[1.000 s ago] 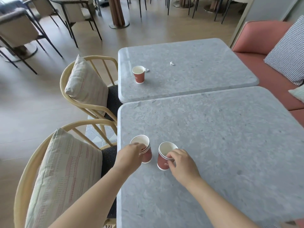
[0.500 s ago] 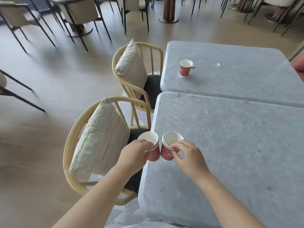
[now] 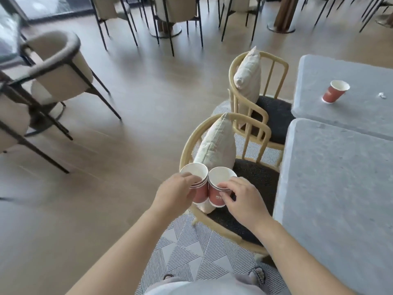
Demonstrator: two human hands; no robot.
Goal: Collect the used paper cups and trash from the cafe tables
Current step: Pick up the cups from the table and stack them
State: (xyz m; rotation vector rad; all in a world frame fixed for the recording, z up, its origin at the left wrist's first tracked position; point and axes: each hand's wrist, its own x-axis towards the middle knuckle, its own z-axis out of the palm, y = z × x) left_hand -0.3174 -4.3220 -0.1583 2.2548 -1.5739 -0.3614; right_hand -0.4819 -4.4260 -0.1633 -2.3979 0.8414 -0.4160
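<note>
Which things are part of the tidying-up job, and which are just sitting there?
Job: left cup stack, held by the left hand; right cup stack, held by the right hand; lone cup and white scrap on the far table.
Just there: wooden chairs, cushions, rug.

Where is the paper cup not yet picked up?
Head view, far right: the paper cup stands on the farther grey table near its left edge, a small white scrap just right of it.
</note>
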